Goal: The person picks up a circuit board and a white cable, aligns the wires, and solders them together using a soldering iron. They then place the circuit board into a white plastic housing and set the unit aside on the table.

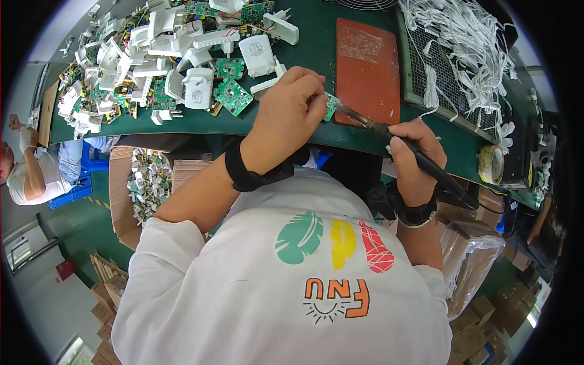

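White shirt [237,310] lies nearest the camera. Left to right: white plug housings [198,88] and loose green boards [233,97] heaped on the green tabletop [310,45]; left hand [281,118] curled closed, fingertips pinching a small circuit board [331,106] just left of the red-orange pad [370,79]; soldering iron [451,183] aimed at that board, tip contact unclear; right hand [417,173] closed around its handle; white cables [465,36] beyond, on a mesh tray [450,91].
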The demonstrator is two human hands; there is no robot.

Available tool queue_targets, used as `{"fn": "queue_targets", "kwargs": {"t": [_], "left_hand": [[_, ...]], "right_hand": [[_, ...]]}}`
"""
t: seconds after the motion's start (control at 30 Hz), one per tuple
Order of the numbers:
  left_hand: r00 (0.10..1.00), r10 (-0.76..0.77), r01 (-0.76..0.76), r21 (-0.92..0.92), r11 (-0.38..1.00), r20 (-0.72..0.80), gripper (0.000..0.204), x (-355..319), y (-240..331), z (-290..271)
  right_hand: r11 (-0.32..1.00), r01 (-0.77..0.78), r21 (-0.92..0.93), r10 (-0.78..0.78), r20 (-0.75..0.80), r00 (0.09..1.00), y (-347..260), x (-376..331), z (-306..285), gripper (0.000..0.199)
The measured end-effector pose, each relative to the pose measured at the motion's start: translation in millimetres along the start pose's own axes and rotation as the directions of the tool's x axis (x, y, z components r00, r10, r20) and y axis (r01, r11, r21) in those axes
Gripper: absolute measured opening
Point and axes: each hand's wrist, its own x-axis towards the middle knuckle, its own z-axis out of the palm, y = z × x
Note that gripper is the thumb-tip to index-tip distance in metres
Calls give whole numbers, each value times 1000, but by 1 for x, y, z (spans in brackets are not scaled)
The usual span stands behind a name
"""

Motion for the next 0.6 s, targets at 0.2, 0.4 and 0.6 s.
{"fn": "queue_targets", "kwargs": {"t": [0.2,0.4,0.6], "left_hand": [[1000,28,-28,25,999,1,6,0,1,3],[997,79,-78,90,993,-8,6,2,1,7],[997,68,-65,108,992,-27,6,1,2,8]], "right_hand": [[1000,-13,-12,13,-70,997,2,-1,3,10],[1000,10,21,-10,-22,1000,3,2,2,11],[999,47,3,-47,12,999,4,0,4,12]]}}
